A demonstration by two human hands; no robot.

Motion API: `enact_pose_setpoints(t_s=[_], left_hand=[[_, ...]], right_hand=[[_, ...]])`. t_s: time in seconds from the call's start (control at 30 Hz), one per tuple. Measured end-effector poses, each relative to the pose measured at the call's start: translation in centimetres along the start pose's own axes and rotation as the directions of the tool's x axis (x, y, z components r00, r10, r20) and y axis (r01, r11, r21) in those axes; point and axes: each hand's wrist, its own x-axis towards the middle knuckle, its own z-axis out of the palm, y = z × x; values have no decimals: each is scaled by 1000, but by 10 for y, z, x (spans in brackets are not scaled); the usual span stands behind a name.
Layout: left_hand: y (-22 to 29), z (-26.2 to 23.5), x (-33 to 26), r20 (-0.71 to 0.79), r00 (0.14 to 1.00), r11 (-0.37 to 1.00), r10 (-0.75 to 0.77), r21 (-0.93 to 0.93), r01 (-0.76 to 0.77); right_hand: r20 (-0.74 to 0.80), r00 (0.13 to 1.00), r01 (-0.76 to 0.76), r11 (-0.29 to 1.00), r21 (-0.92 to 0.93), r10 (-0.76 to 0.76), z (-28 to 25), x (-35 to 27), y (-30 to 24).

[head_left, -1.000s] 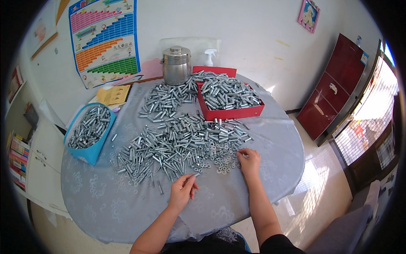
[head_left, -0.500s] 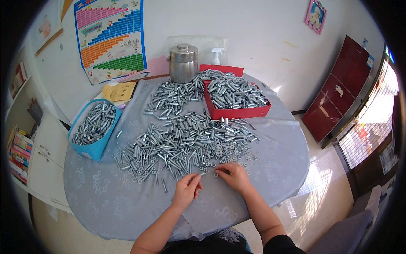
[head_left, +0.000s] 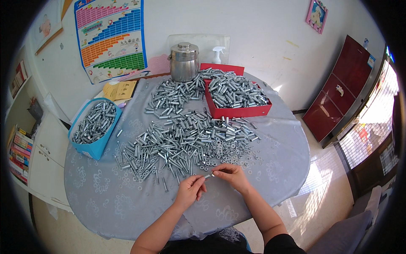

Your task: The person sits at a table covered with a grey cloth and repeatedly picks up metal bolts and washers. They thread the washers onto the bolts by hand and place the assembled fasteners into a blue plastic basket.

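Just in front of me, my left hand [head_left: 189,191] is closed in a pinch on a silver metal bolt [head_left: 207,176], which points up to the right. My right hand [head_left: 232,175] is also closed, its thumb and forefinger pinching a small pale washer at the bolt's free end. Fingers partly hide that washer, and I cannot tell whether it sits around the bolt or only touches it. Beyond both hands spreads a heap of loose bolts and metal sleeves [head_left: 186,142]. Scattered small washers and nuts [head_left: 237,153] lie along its near right side.
A blue bin [head_left: 95,150] full of metal parts stands at the left. At the back are a heaped red box [head_left: 241,112], a steel canister [head_left: 184,63] and a white spray bottle [head_left: 217,55]. Grey cloth covers the round-edged table [head_left: 105,207].
My right hand has moved slightly left and up, its fingertips now meeting the bolt's end. The left hand has shifted a little to the right with the bolt.
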Motion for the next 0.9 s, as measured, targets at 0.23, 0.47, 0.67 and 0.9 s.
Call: enact_pose_setpoints(t_s=[0.23,0.47,0.67,0.9], left_hand=[[2,-2,0,17,995,985,-98,-139,99],[4,-3,0,-19,996,989,-90,-122,87],[4,-7,2,-47,998,991,-40,-133,34],[2,-5,1,-56,998,996,-30,-82,25]], right_hand=[[36,979,202,954,-222,-199,8,1,7],[-161,942,225,909,-350,-295,5,2,4],[-483,797,-54,754,-655,-362,-52,3,2],[-308,878,-56,562,-825,-366,-58,-1,-1]])
